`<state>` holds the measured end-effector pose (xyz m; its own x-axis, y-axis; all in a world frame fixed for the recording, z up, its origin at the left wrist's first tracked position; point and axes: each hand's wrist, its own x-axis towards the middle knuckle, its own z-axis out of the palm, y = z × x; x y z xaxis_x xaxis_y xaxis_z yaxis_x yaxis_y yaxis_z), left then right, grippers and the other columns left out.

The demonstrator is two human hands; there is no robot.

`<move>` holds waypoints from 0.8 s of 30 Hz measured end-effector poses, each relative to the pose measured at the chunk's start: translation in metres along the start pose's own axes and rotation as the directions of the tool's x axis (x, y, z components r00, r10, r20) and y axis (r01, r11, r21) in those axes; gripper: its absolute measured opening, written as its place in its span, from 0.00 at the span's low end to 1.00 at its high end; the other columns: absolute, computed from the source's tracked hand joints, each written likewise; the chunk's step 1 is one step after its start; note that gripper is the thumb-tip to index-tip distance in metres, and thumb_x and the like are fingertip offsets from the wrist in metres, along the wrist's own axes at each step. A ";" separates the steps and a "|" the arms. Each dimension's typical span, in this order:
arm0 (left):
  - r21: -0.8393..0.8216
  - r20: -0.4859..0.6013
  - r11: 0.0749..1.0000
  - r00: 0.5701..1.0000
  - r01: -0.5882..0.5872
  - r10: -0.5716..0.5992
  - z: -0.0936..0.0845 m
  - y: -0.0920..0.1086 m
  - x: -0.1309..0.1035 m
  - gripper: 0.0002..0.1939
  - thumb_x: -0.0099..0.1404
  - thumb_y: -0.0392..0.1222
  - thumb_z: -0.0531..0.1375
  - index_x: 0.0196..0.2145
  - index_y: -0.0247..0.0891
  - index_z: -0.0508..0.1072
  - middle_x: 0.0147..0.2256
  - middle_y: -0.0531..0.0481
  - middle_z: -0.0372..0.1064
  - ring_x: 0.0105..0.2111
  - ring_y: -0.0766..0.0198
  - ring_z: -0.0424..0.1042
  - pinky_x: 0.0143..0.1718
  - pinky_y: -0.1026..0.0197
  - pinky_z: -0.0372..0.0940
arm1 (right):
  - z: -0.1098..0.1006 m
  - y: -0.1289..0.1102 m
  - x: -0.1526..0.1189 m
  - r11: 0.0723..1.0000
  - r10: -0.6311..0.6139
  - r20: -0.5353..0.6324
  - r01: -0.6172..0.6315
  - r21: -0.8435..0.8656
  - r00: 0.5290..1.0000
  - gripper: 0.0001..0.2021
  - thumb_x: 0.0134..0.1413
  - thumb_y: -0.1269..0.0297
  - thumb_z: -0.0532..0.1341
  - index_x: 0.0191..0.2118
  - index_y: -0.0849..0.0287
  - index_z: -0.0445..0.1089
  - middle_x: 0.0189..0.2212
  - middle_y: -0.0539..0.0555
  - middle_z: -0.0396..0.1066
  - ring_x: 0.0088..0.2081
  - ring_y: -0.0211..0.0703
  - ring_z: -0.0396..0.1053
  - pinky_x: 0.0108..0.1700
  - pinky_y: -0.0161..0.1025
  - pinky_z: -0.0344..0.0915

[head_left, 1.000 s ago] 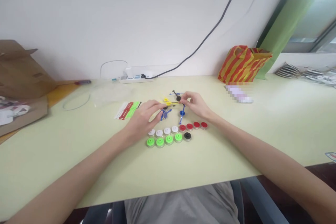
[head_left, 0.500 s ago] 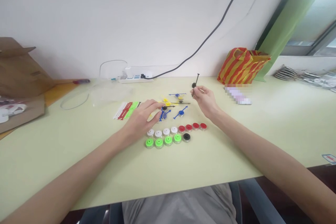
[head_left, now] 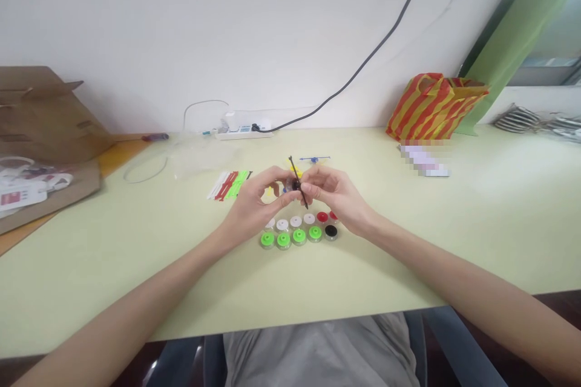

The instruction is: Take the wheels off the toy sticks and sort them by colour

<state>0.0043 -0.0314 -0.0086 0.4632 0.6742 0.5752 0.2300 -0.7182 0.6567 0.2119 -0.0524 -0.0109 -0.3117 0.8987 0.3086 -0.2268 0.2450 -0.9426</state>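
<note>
A small spinner with a black arrow across a black disc on a clear round base is held between both hands. My left hand is closed on the clear base side, thumb and finger around it. My right hand pinches the arrow and disc from the right. Below the hands stand rows of capped discs: white discs, red discs, green discs and one black disc. Behind the hands lies a blue arrow spinner; yellow pieces are partly hidden.
White, red and green arrow strips lie left of my left hand. A power strip stands by the wall near a clear plastic bag. To the right are a striped bag and a blurred flat item; a cardboard box sits left.
My right hand has come left and down with the black arrow spinner. My left hand has lifted from the pile, and both hands now meet on the spinner.
</note>
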 end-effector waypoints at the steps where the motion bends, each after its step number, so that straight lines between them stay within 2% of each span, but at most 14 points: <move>1: -0.001 0.027 1.000 1.000 0.002 -0.002 0.000 -0.001 0.001 0.08 0.71 0.46 0.67 0.45 0.41 0.77 0.39 0.48 0.75 0.39 0.61 0.72 0.43 0.55 0.67 | 0.000 0.000 -0.001 1.000 -0.003 -0.022 0.003 -0.009 1.000 0.19 0.54 0.47 0.75 0.38 0.55 0.72 0.30 0.50 0.74 0.30 0.39 0.69 0.35 0.40 0.65; 4: -0.006 0.077 1.000 0.997 0.021 -0.020 0.000 -0.001 0.002 0.08 0.71 0.47 0.67 0.43 0.41 0.78 0.39 0.48 0.76 0.39 0.60 0.72 0.42 0.55 0.67 | 0.000 0.001 -0.002 1.000 0.011 -0.047 -0.012 -0.019 0.999 0.20 0.53 0.48 0.76 0.41 0.55 0.74 0.29 0.49 0.74 0.29 0.40 0.69 0.34 0.40 0.66; 8: -0.052 0.075 0.996 0.995 0.068 -0.064 -0.001 0.003 0.004 0.08 0.69 0.46 0.68 0.39 0.40 0.79 0.38 0.47 0.76 0.37 0.61 0.72 0.41 0.55 0.67 | -0.002 0.006 -0.004 1.000 0.024 -0.048 -0.024 -0.002 0.999 0.19 0.51 0.50 0.77 0.42 0.55 0.77 0.29 0.50 0.74 0.30 0.40 0.70 0.33 0.40 0.67; 14: -0.246 0.142 0.961 0.986 0.123 -0.089 -0.001 0.007 0.004 0.10 0.67 0.46 0.70 0.39 0.39 0.77 0.36 0.48 0.75 0.34 0.63 0.71 0.37 0.59 0.68 | -0.001 0.003 -0.006 0.985 0.087 0.092 -0.100 0.143 0.992 0.16 0.52 0.54 0.78 0.37 0.55 0.74 0.28 0.48 0.72 0.28 0.39 0.69 0.32 0.39 0.64; 19: -0.330 0.147 0.936 0.986 0.121 -0.076 -0.004 0.005 0.004 0.12 0.65 0.49 0.71 0.37 0.39 0.80 0.33 0.47 0.76 0.33 0.62 0.74 0.36 0.58 0.69 | -0.001 -0.005 -0.007 0.974 0.043 0.219 -0.090 0.209 0.975 0.19 0.51 0.51 0.78 0.33 0.55 0.71 0.28 0.49 0.73 0.30 0.40 0.71 0.35 0.40 0.67; 21: -0.342 0.154 0.927 0.982 0.154 -0.107 -0.006 0.005 0.005 0.13 0.64 0.50 0.72 0.38 0.38 0.81 0.33 0.46 0.77 0.31 0.62 0.74 0.35 0.57 0.70 | -0.002 -0.010 -0.007 0.976 0.038 0.242 -0.088 0.198 0.970 0.19 0.52 0.50 0.77 0.35 0.56 0.72 0.29 0.49 0.73 0.30 0.40 0.71 0.36 0.40 0.68; 24: -0.324 0.130 0.928 0.980 0.184 -0.149 -0.009 0.005 0.007 0.15 0.64 0.51 0.73 0.39 0.37 0.80 0.33 0.46 0.77 0.30 0.62 0.75 0.35 0.57 0.71 | -0.004 -0.015 -0.008 0.984 0.044 0.208 -0.079 0.163 0.977 0.17 0.54 0.52 0.76 0.35 0.56 0.73 0.29 0.50 0.73 0.31 0.40 0.70 0.37 0.40 0.69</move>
<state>0.0009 -0.0286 0.0031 0.5308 0.7459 0.4023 0.0215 -0.4864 0.8735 0.2220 -0.0616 0.0007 -0.5068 0.8129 0.2868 -0.3485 0.1111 -0.9307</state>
